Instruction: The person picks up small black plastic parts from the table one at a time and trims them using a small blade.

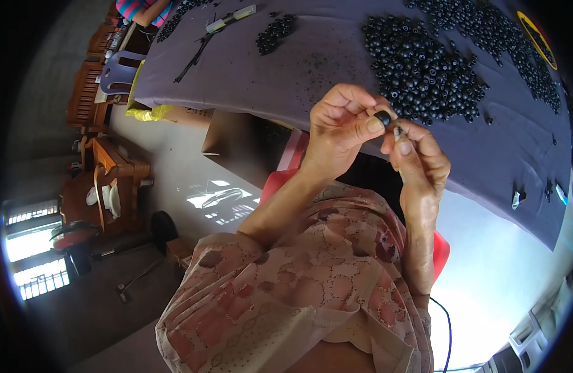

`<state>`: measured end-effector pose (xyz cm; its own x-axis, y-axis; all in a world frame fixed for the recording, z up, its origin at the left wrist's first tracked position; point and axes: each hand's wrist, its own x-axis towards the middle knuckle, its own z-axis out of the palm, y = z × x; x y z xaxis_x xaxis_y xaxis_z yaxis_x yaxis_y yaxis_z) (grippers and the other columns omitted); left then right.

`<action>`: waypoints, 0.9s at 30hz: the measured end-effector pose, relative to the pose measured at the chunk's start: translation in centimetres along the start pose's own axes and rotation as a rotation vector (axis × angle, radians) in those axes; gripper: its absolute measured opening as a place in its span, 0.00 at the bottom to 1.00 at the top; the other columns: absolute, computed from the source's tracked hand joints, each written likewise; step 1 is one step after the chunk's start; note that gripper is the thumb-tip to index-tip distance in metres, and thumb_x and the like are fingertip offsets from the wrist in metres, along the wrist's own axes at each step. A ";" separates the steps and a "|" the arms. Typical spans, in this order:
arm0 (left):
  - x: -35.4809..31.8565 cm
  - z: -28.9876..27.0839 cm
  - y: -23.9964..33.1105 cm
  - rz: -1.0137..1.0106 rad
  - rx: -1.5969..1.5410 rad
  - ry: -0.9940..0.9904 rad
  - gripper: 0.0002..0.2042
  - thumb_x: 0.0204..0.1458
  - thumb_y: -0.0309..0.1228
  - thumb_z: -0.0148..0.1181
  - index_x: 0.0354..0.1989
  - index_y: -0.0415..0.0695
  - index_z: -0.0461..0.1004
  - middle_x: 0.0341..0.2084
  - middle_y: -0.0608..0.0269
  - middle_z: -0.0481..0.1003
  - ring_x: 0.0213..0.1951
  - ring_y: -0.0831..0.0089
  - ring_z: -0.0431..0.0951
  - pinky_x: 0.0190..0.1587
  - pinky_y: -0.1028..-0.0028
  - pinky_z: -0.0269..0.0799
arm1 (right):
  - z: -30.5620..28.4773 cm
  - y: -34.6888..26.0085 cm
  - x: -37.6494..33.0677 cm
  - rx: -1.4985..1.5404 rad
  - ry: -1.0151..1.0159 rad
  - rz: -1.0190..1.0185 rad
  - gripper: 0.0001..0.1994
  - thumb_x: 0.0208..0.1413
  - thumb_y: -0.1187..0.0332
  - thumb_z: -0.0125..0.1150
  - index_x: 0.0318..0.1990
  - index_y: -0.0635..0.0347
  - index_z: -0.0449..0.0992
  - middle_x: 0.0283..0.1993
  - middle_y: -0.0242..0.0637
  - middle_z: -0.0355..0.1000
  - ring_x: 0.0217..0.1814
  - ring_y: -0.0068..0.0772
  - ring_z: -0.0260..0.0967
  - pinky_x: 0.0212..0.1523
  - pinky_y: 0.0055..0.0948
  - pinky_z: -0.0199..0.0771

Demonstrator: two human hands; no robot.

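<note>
Between the thumb and fingers of my left hand [341,132] is a small round black cap [382,117]. My right hand [425,160] is close beside it, pinching a small pale-tipped piece [398,132] whose kind I cannot make out. Both hands are raised in front of the near edge of a table with a purple-grey cloth [336,37]. Just beyond them lies a large heap of similar glossy black round pieces [423,74], some showing a hole.
More black pieces [485,28] spread toward the far right, beside a yellow-rimmed container [538,40]. A smaller pile [275,34], a pale stick-like tool [232,18] and thin black strips [196,57] lie farther left. An open cardboard box [240,142] stands below the table. Another person's striped sleeve [134,9] shows far left.
</note>
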<state>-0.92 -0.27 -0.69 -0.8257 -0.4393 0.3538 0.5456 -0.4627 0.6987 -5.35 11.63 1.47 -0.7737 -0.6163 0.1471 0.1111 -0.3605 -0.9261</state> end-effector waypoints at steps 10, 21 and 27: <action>-0.5 0.1 0.3 0.011 0.111 0.037 0.11 0.42 0.17 0.56 0.35 0.40 0.66 0.29 0.55 0.72 0.32 0.73 0.72 0.35 0.76 0.70 | 0.1 0.0 1.7 0.054 0.060 0.159 0.08 0.49 0.66 0.54 0.29 0.61 0.65 0.18 0.23 0.57 0.16 0.11 0.47 0.17 0.13 0.45; 3.5 -8.5 1.5 -0.040 0.901 0.319 0.06 0.41 0.17 0.56 0.28 0.39 0.74 0.26 0.64 0.74 0.30 0.80 0.72 0.33 0.82 0.68 | -1.6 4.4 0.7 -0.096 0.090 0.391 0.06 0.48 0.75 0.52 0.35 0.62 0.68 0.21 0.24 0.59 0.17 0.09 0.47 0.16 0.11 0.46; 8.4 -19.4 3.6 0.278 1.499 0.387 0.09 0.35 0.18 0.58 0.27 0.42 0.75 0.28 0.58 0.71 0.27 0.69 0.74 0.29 0.75 0.70 | -3.9 5.8 0.9 0.010 0.167 0.376 0.05 0.50 0.74 0.51 0.35 0.61 0.69 0.22 0.24 0.59 0.16 0.08 0.45 0.15 0.11 0.43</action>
<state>-3.16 -20.52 -7.26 -0.5143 -0.6489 0.5608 -0.1591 0.7147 0.6811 -7.79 11.71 -5.10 -0.7689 -0.5842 -0.2599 0.4104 -0.1393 -0.9012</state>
